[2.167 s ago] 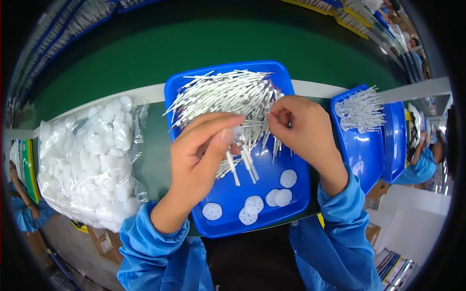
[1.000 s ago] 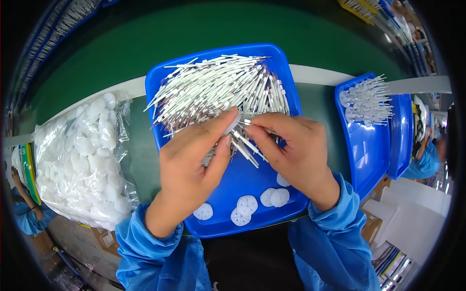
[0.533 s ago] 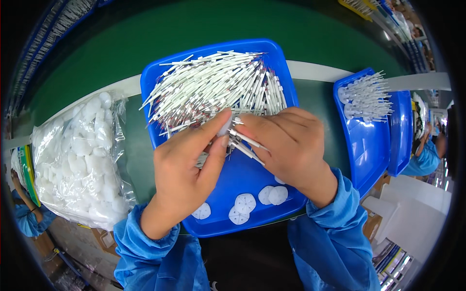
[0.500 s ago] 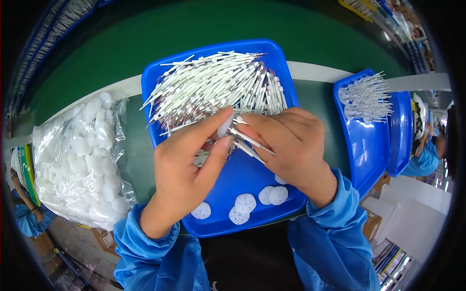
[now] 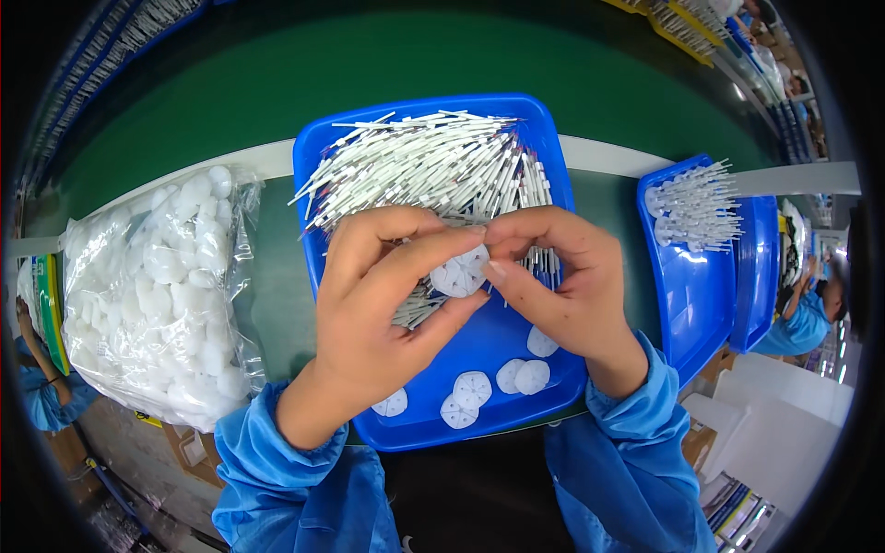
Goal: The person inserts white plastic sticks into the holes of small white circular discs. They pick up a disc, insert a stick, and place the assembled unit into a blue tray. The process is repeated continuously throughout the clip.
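Note:
Over the tray, a round white plastic disc (image 5: 458, 274) with slits or small holes is pinched in my left hand (image 5: 380, 300), its flat face turned up toward me. My right hand (image 5: 562, 276) is closed too, thumb and forefinger pressed at the disc's right edge. Whether thin sticks hang from the disc's underside is hidden by my fingers. Below lies the blue tray (image 5: 433, 429). A heap of thin white sticks (image 5: 424, 166), some with dark reddish tips, fills its far half. Several loose white discs (image 5: 472, 389) rest in the near half.
Left of the tray sits a clear plastic bag (image 5: 152, 295) of white discs. Another blue tray (image 5: 687, 295) at the right carries discs with sticks standing in them (image 5: 696, 207). A green belt or bench surface (image 5: 415, 55) runs behind. Other people in blue sleeves (image 5: 800, 323) work at both sides.
The disc has turned from edge-on to face-up. The several white sticks that showed under my right hand no longer show there. Right fingers have drawn to the disc's edge.

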